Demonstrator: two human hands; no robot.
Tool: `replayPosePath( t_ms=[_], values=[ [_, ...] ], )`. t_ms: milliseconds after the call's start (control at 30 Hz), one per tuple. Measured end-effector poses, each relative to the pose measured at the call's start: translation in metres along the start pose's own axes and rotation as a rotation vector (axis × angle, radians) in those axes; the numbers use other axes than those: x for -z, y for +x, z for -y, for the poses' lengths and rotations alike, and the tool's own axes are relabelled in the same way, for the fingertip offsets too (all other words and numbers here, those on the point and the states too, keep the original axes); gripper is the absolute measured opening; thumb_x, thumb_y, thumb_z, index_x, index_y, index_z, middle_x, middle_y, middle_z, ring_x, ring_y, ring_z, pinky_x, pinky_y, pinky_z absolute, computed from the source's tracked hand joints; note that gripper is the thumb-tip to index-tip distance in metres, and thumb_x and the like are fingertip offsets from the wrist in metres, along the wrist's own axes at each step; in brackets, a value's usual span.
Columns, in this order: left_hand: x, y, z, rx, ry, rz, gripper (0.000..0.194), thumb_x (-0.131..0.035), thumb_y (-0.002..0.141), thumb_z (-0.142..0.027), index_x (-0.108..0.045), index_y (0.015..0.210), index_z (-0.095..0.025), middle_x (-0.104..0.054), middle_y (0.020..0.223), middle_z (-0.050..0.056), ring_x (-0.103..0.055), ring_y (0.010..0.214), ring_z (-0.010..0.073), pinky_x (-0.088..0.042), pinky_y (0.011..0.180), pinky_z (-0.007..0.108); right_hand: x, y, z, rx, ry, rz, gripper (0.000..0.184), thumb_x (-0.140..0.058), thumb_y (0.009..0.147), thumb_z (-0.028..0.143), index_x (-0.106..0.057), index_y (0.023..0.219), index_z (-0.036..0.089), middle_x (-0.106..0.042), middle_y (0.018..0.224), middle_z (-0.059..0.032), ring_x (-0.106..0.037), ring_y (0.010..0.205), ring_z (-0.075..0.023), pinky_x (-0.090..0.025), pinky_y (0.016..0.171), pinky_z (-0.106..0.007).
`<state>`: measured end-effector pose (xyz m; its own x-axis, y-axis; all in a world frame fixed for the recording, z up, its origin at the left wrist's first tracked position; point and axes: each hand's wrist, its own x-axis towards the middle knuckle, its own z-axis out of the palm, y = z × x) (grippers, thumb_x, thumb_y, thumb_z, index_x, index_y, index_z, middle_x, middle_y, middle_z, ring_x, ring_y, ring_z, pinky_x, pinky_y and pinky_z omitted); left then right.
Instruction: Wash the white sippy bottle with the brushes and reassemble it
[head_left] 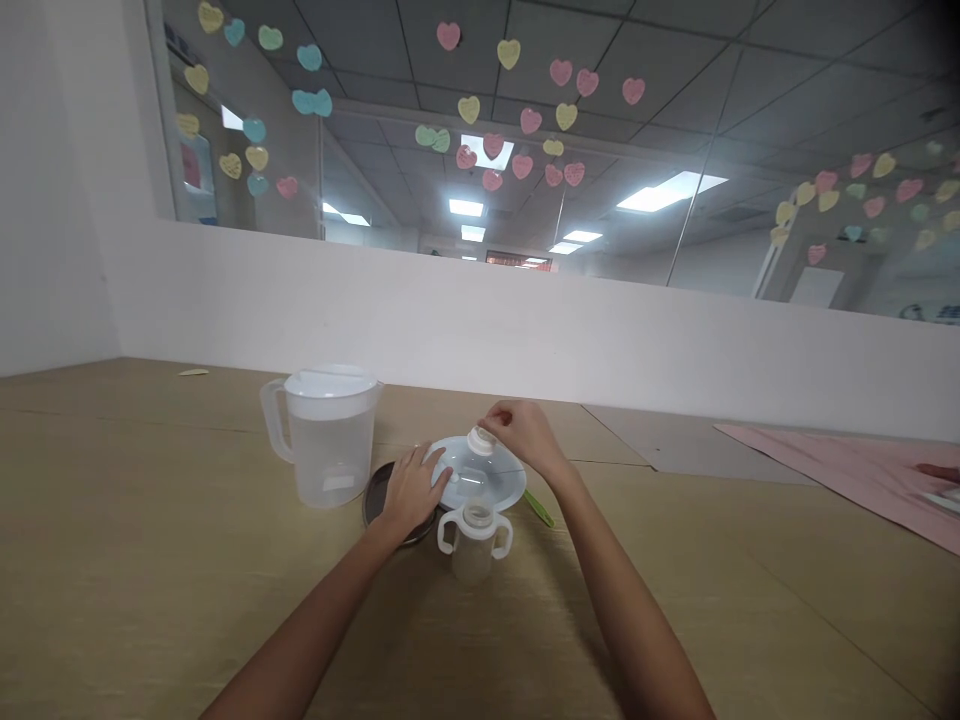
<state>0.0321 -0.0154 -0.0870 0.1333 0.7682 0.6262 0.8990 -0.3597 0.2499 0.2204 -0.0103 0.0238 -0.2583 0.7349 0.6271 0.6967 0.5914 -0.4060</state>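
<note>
My right hand (523, 430) pinches the top of a white bottle cap ring (481, 441), holding it over the light blue bowl (511, 490). Fingers stretched, my left hand (411, 490) lies at the bowl's left rim, above a dark round plate (377, 495); it grips nothing that I can see. A small white piece shows in the bowl beside the left thumb, too small to name. In front of the bowl stands a clear baby bottle (472, 558) with two white handles and an uncovered neck. A green-handled utensil (539, 508) sticks out from the bowl's right side, its other end hidden.
A lidded translucent pitcher (334, 440) with clear liquid stands left of the bowl. On the right lie a grey sheet (697, 450) and a pink cloth (832, 465), with another person's hand (937, 471) at the edge. A white wall (450, 320) rises behind the wooden table (187, 520).
</note>
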Motion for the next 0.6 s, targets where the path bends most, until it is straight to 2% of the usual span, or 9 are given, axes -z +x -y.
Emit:
replayPosePath(
  t_ms=[100, 167, 267, 333, 500, 600],
  values=[
    [-0.008, 0.011, 0.009, 0.099, 0.007, 0.007, 0.044, -0.041, 0.085, -0.040, -0.049, 0.122, -0.019, -0.042, 0.133, 0.014, -0.037, 0.121, 0.0294, -0.028, 0.099, 0.043, 0.001, 0.001, 0.000, -0.009, -0.004, 0.011, 0.016, -0.059, 0.073, 0.031, -0.067, 0.069, 0.017, -0.064, 0.064, -0.0016, -0.055, 0.059, -0.0120, -0.036, 0.057, -0.022],
    [-0.012, 0.021, 0.016, 0.159, -0.007, 0.018, 0.041, -0.044, 0.084, -0.033, -0.050, 0.121, -0.017, -0.048, 0.128, 0.014, -0.039, 0.120, 0.0276, -0.028, 0.099, 0.042, 0.003, 0.000, 0.001, -0.010, -0.004, 0.006, 0.016, -0.059, 0.073, 0.031, -0.067, 0.069, 0.017, -0.064, 0.063, -0.0016, -0.055, 0.059, -0.0119, -0.036, 0.056, -0.021],
    [-0.012, 0.035, 0.026, 0.184, -0.039, 0.051, 0.031, -0.047, 0.080, -0.021, -0.060, 0.108, -0.015, -0.061, 0.108, 0.012, -0.052, 0.105, 0.0232, -0.037, 0.092, 0.035, 0.007, -0.001, 0.003, -0.007, -0.002, -0.013, 0.017, -0.059, 0.074, 0.031, -0.066, 0.068, 0.018, -0.063, 0.062, -0.0011, -0.054, 0.058, -0.0118, -0.035, 0.054, -0.021],
    [-0.008, 0.040, 0.029, 0.181, -0.053, 0.045, 0.026, -0.048, 0.078, -0.017, -0.065, 0.097, -0.015, -0.064, 0.099, 0.011, -0.057, 0.094, 0.0215, -0.041, 0.085, 0.032, 0.010, -0.002, 0.004, -0.003, 0.003, -0.027, 0.017, -0.059, 0.073, 0.031, -0.066, 0.068, 0.018, -0.063, 0.061, -0.0009, -0.054, 0.058, -0.0119, -0.034, 0.053, -0.021],
    [0.006, 0.047, 0.018, 0.150, -0.062, -0.052, 0.024, -0.045, 0.081, -0.022, -0.066, 0.091, -0.018, -0.061, 0.100, 0.008, -0.056, 0.092, 0.0196, -0.042, 0.083, 0.030, 0.014, -0.002, 0.004, -0.004, 0.017, -0.052, 0.018, -0.058, 0.074, 0.033, -0.067, 0.069, 0.018, -0.063, 0.062, -0.0014, -0.054, 0.058, -0.0119, -0.034, 0.053, -0.021],
    [0.012, 0.047, 0.008, 0.117, -0.063, -0.061, 0.026, -0.043, 0.082, -0.024, -0.067, 0.090, -0.019, -0.058, 0.101, 0.008, -0.055, 0.093, 0.0198, -0.041, 0.083, 0.030, 0.015, -0.002, 0.004, -0.009, 0.013, -0.053, 0.018, -0.058, 0.074, 0.033, -0.067, 0.069, 0.018, -0.062, 0.061, -0.0010, -0.053, 0.057, -0.0116, -0.033, 0.052, -0.021]
  ],
)
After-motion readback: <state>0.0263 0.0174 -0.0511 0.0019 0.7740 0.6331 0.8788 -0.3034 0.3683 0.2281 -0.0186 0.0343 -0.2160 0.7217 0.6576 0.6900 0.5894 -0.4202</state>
